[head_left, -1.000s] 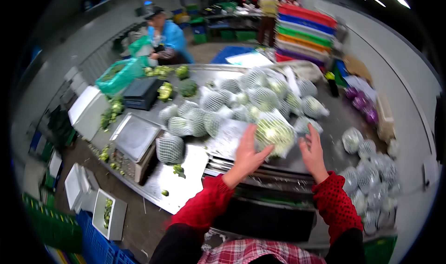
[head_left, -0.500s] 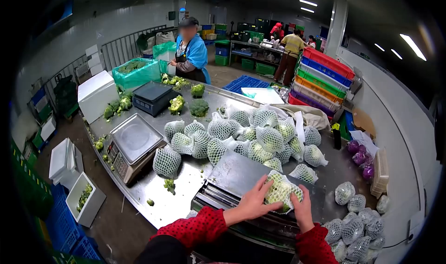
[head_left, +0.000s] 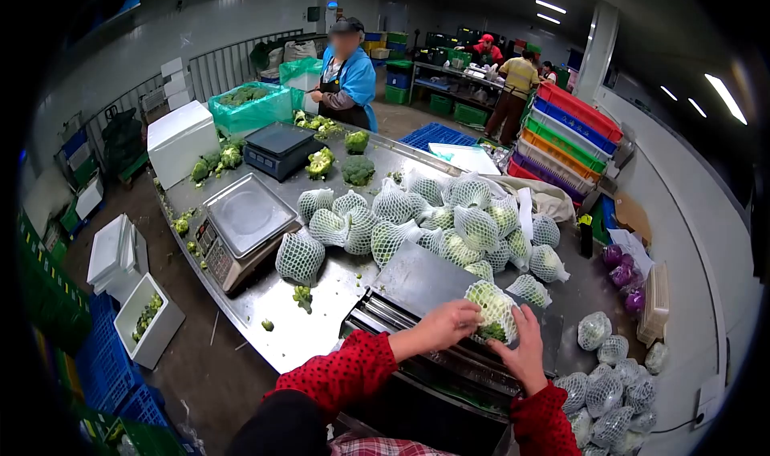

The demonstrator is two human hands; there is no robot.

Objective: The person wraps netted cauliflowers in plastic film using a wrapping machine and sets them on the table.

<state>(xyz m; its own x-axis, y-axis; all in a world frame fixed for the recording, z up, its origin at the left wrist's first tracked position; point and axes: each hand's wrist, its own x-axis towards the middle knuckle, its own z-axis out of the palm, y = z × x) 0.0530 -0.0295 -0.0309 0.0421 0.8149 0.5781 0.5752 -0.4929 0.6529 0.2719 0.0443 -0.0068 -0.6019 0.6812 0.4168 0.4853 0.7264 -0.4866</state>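
Observation:
A vegetable head in white foam netting [head_left: 491, 305] stands tilted at the front of a metal wrapping machine [head_left: 425, 275], some green showing at its lower side. My left hand [head_left: 451, 324] has its fingertips pinched at the left side of the netting. My right hand [head_left: 523, 350] cups the head from the right and below, thumb near the green part. Beyond them lies a pile of netted vegetable heads [head_left: 476, 228]. One netted head [head_left: 300, 256] sits apart at the left, near a small broccoli piece [head_left: 302, 295].
A scale [head_left: 249, 215] stands left, with a second dark scale [head_left: 279, 147] behind. A co-worker [head_left: 346, 79] stands across the table by a green bag of broccoli [head_left: 253, 111]. Stacked crates [head_left: 565, 139] are at back right; wrapped heads [head_left: 613, 392] lie at right.
The netted head has been turned, so green now shows low on it. My left fingers have drawn together into a pinch, and my right hand has shifted lower around the head.

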